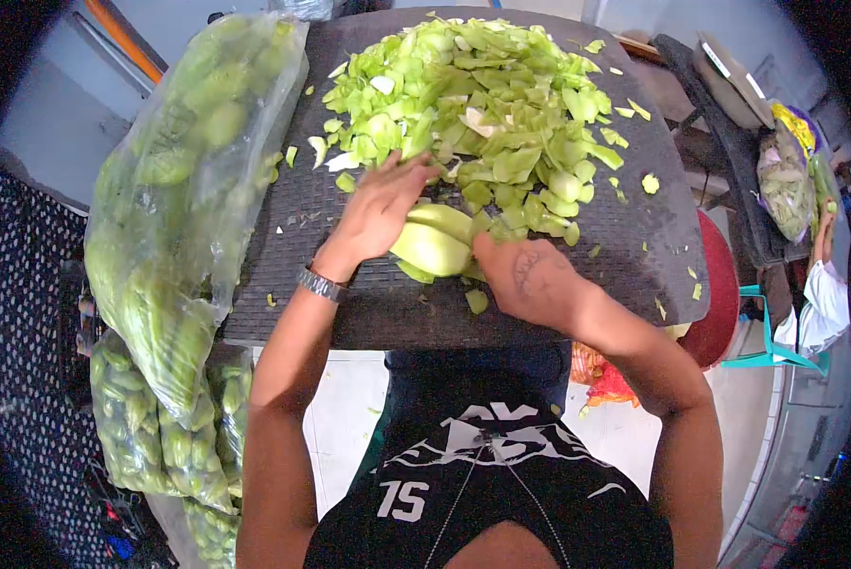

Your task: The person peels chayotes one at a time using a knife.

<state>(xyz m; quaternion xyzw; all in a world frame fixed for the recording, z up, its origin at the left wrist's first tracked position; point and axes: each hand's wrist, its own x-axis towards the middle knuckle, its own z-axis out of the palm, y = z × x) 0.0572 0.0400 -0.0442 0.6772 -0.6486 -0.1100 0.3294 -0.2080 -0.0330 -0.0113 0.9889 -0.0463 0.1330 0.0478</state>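
On the dark table in front of me lies a peeled, pale green vegetable (432, 248) that looks like a chayote, with a line running along it. My left hand (383, 209) rests against its left side, fingers stretched out toward the slices, with a metal watch band on the wrist. Against the right end of the vegetable is my right hand (525, 275), its fingers closed; whatever they hold is hidden. A large heap of thin green slices (501, 123) spreads just beyond both hands.
A big clear plastic bag of green vegetables (193, 171) lies along the left of the dark tabletop (350, 318). More filled bags (127, 412) stand below it. At right are a red round stool (715, 294), a teal chair (777, 356) and part of another person (824, 294).
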